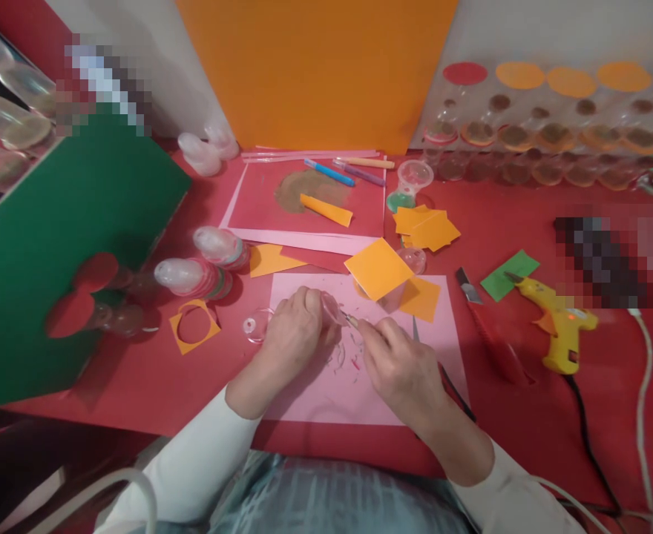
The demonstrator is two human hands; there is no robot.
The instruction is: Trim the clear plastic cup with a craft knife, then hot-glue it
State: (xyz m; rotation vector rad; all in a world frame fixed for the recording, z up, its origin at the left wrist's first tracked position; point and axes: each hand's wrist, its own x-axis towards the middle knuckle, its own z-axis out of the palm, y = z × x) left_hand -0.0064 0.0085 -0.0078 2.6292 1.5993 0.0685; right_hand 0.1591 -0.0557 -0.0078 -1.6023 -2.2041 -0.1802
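My left hand is closed around a small clear plastic piece, round-edged like a lid or cup, above a pink sheet. In my right hand is a slim tool with a narrow metal tip, its point at the plastic's edge. My fingers hide most of its handle, so its exact kind does not show. Small dark and clear scraps lie on the sheet below. Beside my left wrist rests a clear plastic lid. A dark pointed blade shows just beyond my right hand.
Orange squares lie ahead, near stacked clear cups and a cut-out orange frame. To the right are a red box cutter and a corded yellow glue gun. A green board leans at left.
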